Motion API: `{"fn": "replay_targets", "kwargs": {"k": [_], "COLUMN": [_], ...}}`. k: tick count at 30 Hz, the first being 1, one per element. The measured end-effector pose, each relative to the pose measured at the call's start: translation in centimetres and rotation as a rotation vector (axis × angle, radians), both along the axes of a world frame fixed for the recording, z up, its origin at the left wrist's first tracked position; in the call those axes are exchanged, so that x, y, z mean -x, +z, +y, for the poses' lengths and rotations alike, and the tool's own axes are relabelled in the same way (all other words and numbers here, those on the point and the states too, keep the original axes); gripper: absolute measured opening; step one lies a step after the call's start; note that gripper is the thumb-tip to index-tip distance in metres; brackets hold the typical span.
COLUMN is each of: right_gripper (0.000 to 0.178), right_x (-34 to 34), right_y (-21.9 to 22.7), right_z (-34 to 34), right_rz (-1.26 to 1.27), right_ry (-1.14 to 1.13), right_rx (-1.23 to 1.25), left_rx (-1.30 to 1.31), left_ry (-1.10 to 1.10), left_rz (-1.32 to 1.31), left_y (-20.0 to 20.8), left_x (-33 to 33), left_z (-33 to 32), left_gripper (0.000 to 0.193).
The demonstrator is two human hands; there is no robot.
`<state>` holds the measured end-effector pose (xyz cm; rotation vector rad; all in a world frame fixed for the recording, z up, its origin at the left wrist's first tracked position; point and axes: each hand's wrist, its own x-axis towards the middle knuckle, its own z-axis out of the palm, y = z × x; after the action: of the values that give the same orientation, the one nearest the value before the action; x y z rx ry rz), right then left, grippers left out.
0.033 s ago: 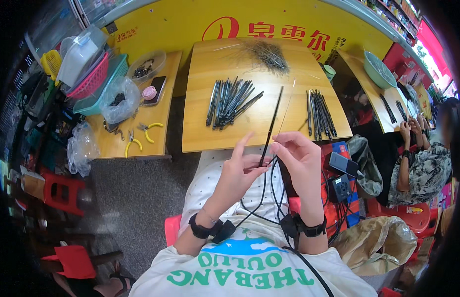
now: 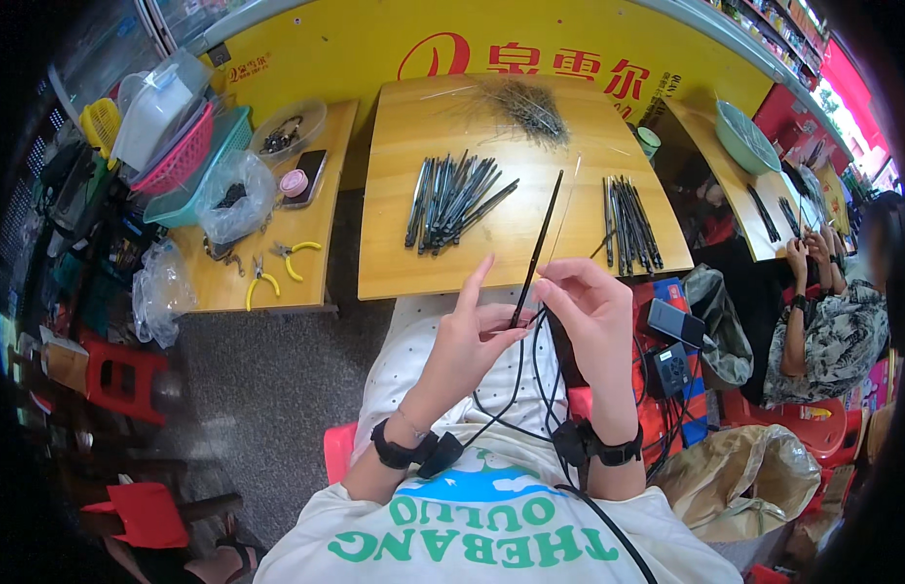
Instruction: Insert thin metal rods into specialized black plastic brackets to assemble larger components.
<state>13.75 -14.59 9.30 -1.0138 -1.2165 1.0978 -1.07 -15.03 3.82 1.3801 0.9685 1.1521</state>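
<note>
While the bare left hand (image 2: 472, 331) holds a slim, glossy black rod (image 2: 540, 238) clamped near its lower end between thumb and fingers, I see the bare right hand (image 2: 591, 304) beside it, thumb and forefinger together on a hair-thin, pale wire (image 2: 567, 212). Rod and wire both slant upward, their upper ends free over a square, light-wood table (image 2: 394, 274); the grip itself is above the wearer's lap, by the table's near edge. I cannot tell whether the right fingertips also touch the rod.

On the tabletop I have a large bundle of glossy black rods (image 2: 450, 206) at left, a smaller bundle of black rods (image 2: 631, 226) at right, and a loose tangle of fine, dark wires (image 2: 535, 112) at the far side. Two pairs of yellow-handled metal pliers (image 2: 287, 251) lie on a narrow wooden side table (image 2: 219, 292) to the left.

For writing, a bright yellow wall panel (image 2: 326, 58) carries a big red emblem and bold red characters, with smaller red print at its left and little dark print at its right. Large green capitals run across the wearer's white T-shirt (image 2: 394, 560), upside down from my view, beneath a blue-and-green picture. A black box (image 2: 671, 368) to the right bears a pale label too small for me to read.
</note>
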Motion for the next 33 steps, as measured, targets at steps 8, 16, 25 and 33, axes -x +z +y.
{"fn": "replay_targets", "kwargs": {"k": [8,16,25,33], "right_gripper": [0.011,0.009,0.011,0.015], "right_x": [-0.7,-0.4,-0.8,-1.2], "right_y": [-1.4,-1.5,-1.5,-2.2], "right_z": [0.8,1.0,1.3,1.4], "right_rz": [-0.107,-0.061,-0.073,-0.082], "right_ry": [-0.037,-0.051,-0.061,-0.002], "right_rx": [-0.018,-0.032,0.019,0.023], "left_rx": [-0.070,-0.140,-0.239,-0.252], "left_ry": [0.187,0.102,0.014,-0.014], "left_rz": [0.066,-0.058,-0.038,-0.077], "left_y": [-1.0,-0.2,-0.2,-0.7], "left_x": [-0.1,0.0,-0.1,-0.3], "left_z": [0.7,0.4,0.3,0.2], "left_gripper": [0.044,0.027,0.026,0.020]}}
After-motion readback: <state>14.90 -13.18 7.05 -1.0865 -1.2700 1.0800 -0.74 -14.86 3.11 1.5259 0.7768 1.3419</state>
